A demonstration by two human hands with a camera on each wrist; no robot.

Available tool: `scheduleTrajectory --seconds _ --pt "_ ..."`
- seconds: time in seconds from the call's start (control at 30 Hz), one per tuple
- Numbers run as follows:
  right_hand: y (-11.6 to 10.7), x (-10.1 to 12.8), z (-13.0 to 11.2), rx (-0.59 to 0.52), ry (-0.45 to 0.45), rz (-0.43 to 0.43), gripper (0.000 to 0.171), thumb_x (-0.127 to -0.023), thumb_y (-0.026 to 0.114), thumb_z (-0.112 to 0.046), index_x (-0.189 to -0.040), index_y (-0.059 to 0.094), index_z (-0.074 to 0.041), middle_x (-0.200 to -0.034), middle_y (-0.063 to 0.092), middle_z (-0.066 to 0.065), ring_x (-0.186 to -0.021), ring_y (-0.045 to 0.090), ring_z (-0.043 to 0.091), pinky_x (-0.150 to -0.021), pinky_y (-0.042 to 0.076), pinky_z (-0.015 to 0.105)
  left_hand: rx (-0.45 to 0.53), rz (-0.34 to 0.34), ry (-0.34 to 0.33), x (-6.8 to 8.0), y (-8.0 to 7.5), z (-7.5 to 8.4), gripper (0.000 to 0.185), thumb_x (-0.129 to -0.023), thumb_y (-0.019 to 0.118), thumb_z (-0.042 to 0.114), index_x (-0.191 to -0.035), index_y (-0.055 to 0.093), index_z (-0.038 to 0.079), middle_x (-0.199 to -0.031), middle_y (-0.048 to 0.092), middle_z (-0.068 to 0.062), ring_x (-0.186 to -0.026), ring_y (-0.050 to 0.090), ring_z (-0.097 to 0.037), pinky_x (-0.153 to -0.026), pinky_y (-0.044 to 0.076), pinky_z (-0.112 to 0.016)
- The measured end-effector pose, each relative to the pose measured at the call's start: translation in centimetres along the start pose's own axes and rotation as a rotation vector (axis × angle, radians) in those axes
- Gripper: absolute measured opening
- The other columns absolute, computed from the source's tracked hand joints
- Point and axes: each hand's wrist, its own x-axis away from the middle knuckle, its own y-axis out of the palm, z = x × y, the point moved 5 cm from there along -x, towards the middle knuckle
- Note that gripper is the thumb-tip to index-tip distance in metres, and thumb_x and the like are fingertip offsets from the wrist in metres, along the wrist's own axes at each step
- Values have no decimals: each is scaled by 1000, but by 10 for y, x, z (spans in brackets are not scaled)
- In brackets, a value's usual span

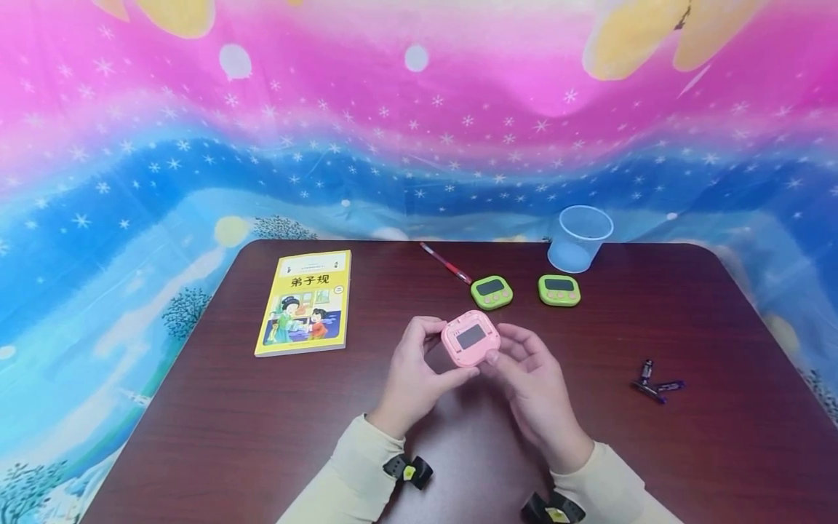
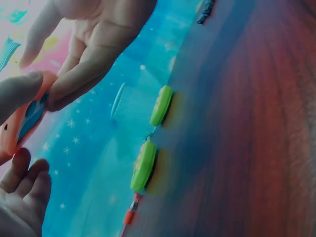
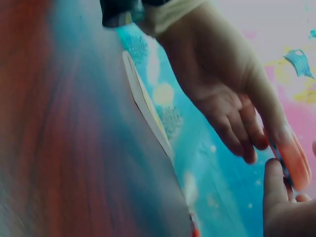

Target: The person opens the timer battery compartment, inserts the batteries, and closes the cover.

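- Yellow book [image 1: 305,302]: flat on the tabletop [image 1: 196,407], far left, cover up, well apart from the hands. Seen edge-on in the right wrist view [image 3: 148,111].
- Left hand [image 1: 414,375]: grasping the pink timer [image 1: 470,338] by its left edge, thumb on the near side and fingers curled behind. Looks like a bracing grip that keeps the unit steady and off the table.
- Pink timer: held above the tabletop at centre, between both hands, screen tilted up toward the head camera, probably so the display stays readable. In the left wrist view [image 2: 24,118] it sits pinched between fingertips of the two hands.
- Red pen [image 1: 446,263]: lying diagonally behind the timer, near the far edge, tip close to the left green timer.
- Two green timers [image 1: 492,291] [image 1: 559,290]: side by side, face up, behind the hands, untouched. Edge-on in the left wrist view [image 2: 144,165] [image 2: 162,105].
- Right hand [image 1: 532,378]: grasping the pink timer's right and lower edge, thumb on the front corner. Fingers curled round it, not clenched empty.
- Clear plastic cup [image 1: 579,237]: upright, just behind the right green timer.
- Batteries [image 1: 655,382]: small loose cluster on the tabletop, far right, well apart from the hands.
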Motion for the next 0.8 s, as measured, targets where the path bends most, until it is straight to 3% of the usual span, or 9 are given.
scheduleTrajectory --seconds 0.33,0.67,0.8 --pt "-2 -1 2 57 42 43 46 -90 63 12 -131 46 1 -108 68 7 -90 69 15 -80 62 32 -134 45 81 5 6 6 70 -66 96 22 -117 51 7 -116 55 -3 -114 57 -16 -104 51 -30" --pt "-10 -6 -3 68 19 26 43 -90 65 11 -131 54 4 -104 69 7 -89 68 15 -78 62 31 -151 -79 83 0 -4 6 64 -69 94 23 -117 55 8 -125 55 -1 -117 55 -13 -100 54 -32" --pt "-13 -7 -9 61 -10 2 44 -91 63 11 -134 54 8 -107 71 7 -92 68 15 -79 62 29 -103 -125 76 -2 -8 6 74 -68 95 19 -130 55 8 -130 55 0 -119 58 -18 -102 53 -35"
